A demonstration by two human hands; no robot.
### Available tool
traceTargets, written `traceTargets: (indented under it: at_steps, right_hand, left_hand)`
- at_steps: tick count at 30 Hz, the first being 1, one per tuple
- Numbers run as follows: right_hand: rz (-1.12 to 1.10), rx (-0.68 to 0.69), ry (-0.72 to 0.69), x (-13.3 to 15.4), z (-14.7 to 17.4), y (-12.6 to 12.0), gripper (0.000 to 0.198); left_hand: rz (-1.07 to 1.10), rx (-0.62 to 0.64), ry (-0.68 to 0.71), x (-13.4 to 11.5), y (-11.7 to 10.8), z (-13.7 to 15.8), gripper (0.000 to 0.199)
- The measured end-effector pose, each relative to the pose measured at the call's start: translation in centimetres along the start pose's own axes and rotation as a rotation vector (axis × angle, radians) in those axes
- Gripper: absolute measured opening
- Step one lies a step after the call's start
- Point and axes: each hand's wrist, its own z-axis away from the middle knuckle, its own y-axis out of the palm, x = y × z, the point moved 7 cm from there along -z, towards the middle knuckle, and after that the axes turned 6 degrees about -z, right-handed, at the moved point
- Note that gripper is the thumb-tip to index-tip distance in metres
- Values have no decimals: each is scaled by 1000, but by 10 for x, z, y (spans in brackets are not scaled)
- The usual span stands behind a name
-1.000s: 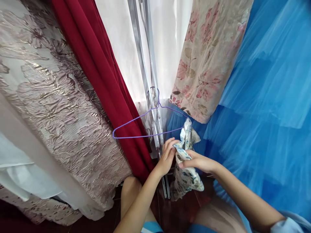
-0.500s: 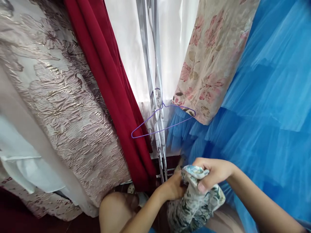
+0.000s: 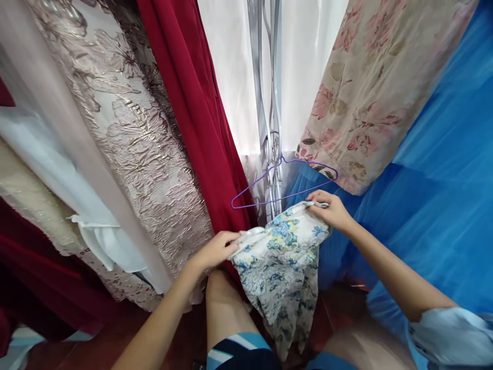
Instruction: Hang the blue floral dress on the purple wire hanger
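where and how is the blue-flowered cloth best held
Probably at both ends of the upper edge of the blue-flowered cloth, pinched from either side: that edge is spread between the left hand and right hand, and the rest hangs in soft folds.

Blue-flowered cloth (image 3: 283,257) partly hidden; red drape (image 3: 188,97) cropped above

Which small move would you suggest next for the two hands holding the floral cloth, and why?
Perhaps raise the floral cloth toward the purple hanger: the left hand and right hand hold the cloth's upper edge spread between them, and the hanger hangs bare just beyond.
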Motion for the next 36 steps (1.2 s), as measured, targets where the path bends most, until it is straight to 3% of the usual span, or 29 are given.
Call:
traceTargets:
  at_steps: [2,5,9,15,19,22,26,31,36]
  right_hand:
    - [123,-21,-49,0,-12,6,16]
    - [179,48,17,-13,-21,17,17]
    - [69,77,59,-24,-15,21,16]
    - [65,55,-30,-1,3,19,19]
    - [77,18,-58,6,8,16,19]
    - [5,71,-69,4,12,25,18]
    - [-40,92,-53,3,15,39,19]
    - [-12,141,-56,8,15,42,20]
    - [4,79,0,5,15,36,20]
  left_hand:
    - [-242,-46,86,-2,-22,-8,17]
    - [-454,-105,171,-5,-52,-21,15]
    - [-545,-129,201,-7,-82,-37,22]
    - [-603,-268,173,-11,-110,-64,25]
    - [-548,-145,66,5,-101,-79,24]
    - [-474,-40,23,25,-85,-80,27]
    - [-454,-122,24,39,-86,-79,27]
    - [-483,-317,127,18,-106,-71,37]
    - [-604,-262,267,-4,-105,-50,43]
